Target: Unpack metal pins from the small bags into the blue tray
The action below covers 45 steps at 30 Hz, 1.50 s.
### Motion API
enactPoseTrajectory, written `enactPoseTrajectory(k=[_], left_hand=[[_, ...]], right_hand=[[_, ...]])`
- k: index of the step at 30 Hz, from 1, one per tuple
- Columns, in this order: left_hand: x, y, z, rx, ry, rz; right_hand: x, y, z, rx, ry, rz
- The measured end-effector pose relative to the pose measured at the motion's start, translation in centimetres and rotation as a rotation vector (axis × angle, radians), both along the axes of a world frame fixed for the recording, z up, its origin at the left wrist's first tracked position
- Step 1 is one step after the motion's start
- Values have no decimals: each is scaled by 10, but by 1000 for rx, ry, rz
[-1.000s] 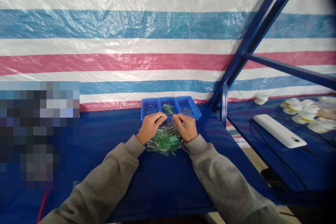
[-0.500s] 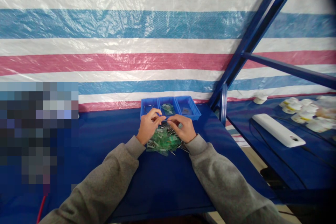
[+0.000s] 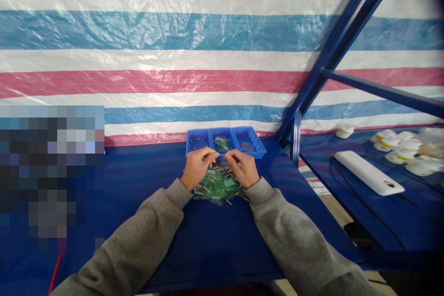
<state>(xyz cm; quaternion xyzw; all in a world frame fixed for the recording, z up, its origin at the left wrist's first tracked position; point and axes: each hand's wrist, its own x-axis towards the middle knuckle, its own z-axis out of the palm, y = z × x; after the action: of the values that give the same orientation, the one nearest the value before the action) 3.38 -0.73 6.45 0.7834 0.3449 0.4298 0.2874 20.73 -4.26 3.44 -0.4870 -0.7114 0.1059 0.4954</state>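
Note:
A thin metal rod spans the gap between my two hands, just in front of a blue three-part tray. My left hand pinches one end of it between thumb and fingers, and my right hand pinches the other; its exact kind is too small to make out. Under the hands lies a heap of small green plastic packets mixed with loose metal rods. In the tray, a few rods are in the left compartment, green packets in the middle one, and a small clear packet in the right one.
A blue metal frame rises at the tabletop's right. On the neighbouring blue table are a white oblong device, black cables and several white round parts. A striped sheet hangs behind. The left side is blurred out.
My right hand's fingers have shifted slightly on the rod, and the small round greyish thing seen by them earlier no longer shows. My left fingers have curled a little lower.

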Motion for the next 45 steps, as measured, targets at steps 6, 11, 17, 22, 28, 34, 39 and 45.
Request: enactPoseTrajectory(k=[6, 11, 17, 22, 28, 34, 39, 45], left_hand=[[-2, -3, 3, 101, 135, 48], [0, -4, 6, 144, 116, -23], [0, -7, 9, 160, 21, -77], [-1, -6, 9, 43, 11, -83], [-2, -2, 7, 60, 74, -82], [-3, 1, 2, 168, 83, -62], [-4, 1, 5, 175, -4, -37], [-2, 3, 3, 138, -21, -68]], right_hand=[[-1, -1, 3, 28, -41, 28], [0, 0, 4, 19, -76, -4], [-1, 0, 3, -7, -106, 36], [0, 1, 1, 33, -106, -42], [2, 1, 1, 58, -74, -108], [2, 0, 1, 54, -62, -93], [2, 1, 0, 61, -64, -108], [3, -1, 2, 61, -63, -122]])
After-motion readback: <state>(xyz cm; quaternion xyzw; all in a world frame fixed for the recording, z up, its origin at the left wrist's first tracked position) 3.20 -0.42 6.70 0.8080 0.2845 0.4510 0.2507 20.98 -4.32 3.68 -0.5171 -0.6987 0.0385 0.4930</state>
